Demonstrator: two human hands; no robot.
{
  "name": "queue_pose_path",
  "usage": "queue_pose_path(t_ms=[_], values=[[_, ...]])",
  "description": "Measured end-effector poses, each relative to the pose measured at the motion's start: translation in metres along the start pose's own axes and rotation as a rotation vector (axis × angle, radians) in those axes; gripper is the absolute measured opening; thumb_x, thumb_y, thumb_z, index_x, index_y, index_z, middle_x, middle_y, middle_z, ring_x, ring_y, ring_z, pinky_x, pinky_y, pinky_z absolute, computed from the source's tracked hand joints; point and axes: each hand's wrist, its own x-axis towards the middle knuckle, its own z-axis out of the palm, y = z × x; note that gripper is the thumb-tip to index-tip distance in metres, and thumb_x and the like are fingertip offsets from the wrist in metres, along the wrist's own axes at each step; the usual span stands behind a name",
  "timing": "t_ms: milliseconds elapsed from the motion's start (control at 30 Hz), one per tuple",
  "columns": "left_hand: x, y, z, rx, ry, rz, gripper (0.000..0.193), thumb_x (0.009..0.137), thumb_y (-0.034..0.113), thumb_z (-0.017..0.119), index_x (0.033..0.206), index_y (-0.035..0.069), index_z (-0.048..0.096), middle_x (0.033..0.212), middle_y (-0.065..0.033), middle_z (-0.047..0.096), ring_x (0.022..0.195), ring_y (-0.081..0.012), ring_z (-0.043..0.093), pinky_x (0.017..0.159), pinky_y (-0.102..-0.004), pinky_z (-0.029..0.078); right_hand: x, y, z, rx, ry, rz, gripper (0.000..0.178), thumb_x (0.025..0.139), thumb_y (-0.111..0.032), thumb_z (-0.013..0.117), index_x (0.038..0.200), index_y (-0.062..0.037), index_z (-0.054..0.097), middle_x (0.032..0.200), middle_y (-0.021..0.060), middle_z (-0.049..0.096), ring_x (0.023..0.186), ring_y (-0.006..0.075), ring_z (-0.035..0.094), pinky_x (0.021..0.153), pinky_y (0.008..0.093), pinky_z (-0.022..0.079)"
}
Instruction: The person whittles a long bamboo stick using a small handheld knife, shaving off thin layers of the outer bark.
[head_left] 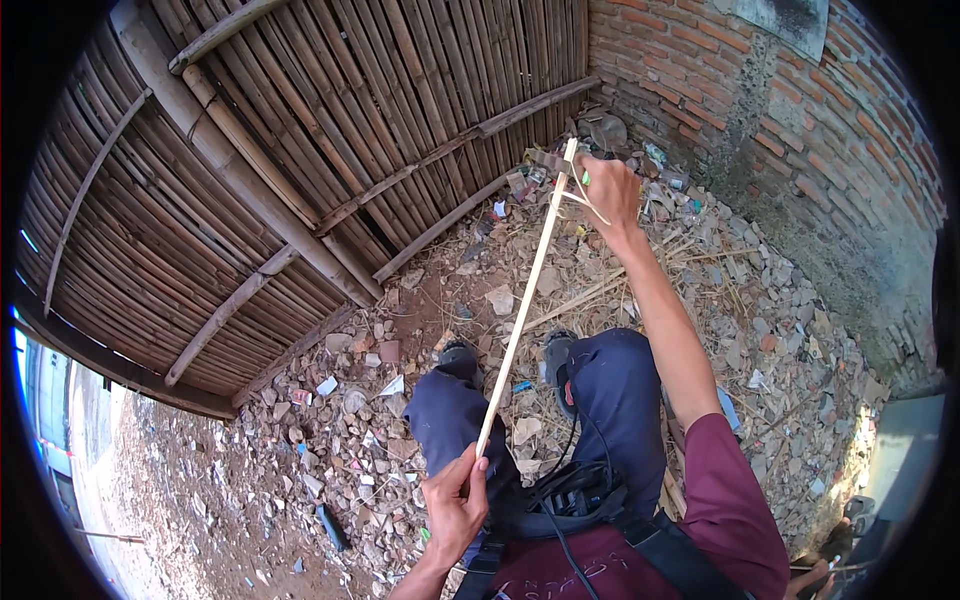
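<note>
A long pale bamboo strip (pixel 528 300) runs slantwise from between my knees up to the far end of my reach. My left hand (pixel 456 505) pinches its near end between thumb and fingers. At the far end, my right hand (pixel 608 195) is closed round a knife, whose dark flat blade (pixel 550 161) lies across the strip just short of its tip. A bit of green shows at the grip; the rest of the handle is hidden in my fingers. A thin curled shaving (pixel 590 207) hangs from the strip below the blade.
Rubble and litter (pixel 350 440) cover the ground around my feet. A slatted bamboo wall (pixel 370 110) stands ahead and left, meeting a brick wall (pixel 680 60) on the right. Loose bamboo pieces (pixel 590 295) lie beyond my right knee. A dark bottle-like object (pixel 331 527) lies at lower left.
</note>
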Motion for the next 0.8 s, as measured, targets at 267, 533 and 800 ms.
queue_pose_path(t_ms=[267,533,800], values=[[-0.033,-0.019,-0.017,0.011,-0.065,-0.101,0.024,0.103,0.008,0.070,0.124,0.000,0.078,0.071,-0.0020,0.061,0.059,-0.0048,0.043,0.052,-0.0278,0.031,0.031,0.139,0.007,-0.140,-0.010,0.697,0.032,0.098,-0.029,0.062,0.103,-0.0030,0.080,0.110,0.0278,0.077,0.107,0.0495,0.073,0.089,0.0586,0.058],[0.018,-0.055,-0.025,-0.238,-0.030,-0.320,0.026,0.112,0.016,0.059,0.129,0.003,0.074,0.067,0.0097,0.043,0.059,-0.0011,0.034,0.051,-0.0262,0.023,-0.092,0.237,0.063,-0.330,-1.125,0.443,0.029,0.081,-0.021,0.067,0.095,-0.0009,0.082,0.097,0.0206,0.081,0.092,0.0329,0.079,0.087,0.0474,0.060],[0.051,-0.041,-0.041,-0.490,-0.195,-0.324,0.029,0.115,0.022,0.056,0.131,0.003,0.069,0.073,0.0108,0.045,0.058,0.0012,0.036,0.051,-0.0204,0.025,-0.270,0.308,0.039,-0.634,-1.197,0.869,0.021,0.083,-0.024,0.069,0.079,-0.0059,0.080,0.084,0.0087,0.080,0.084,0.0232,0.078,0.080,0.0385,0.060]])
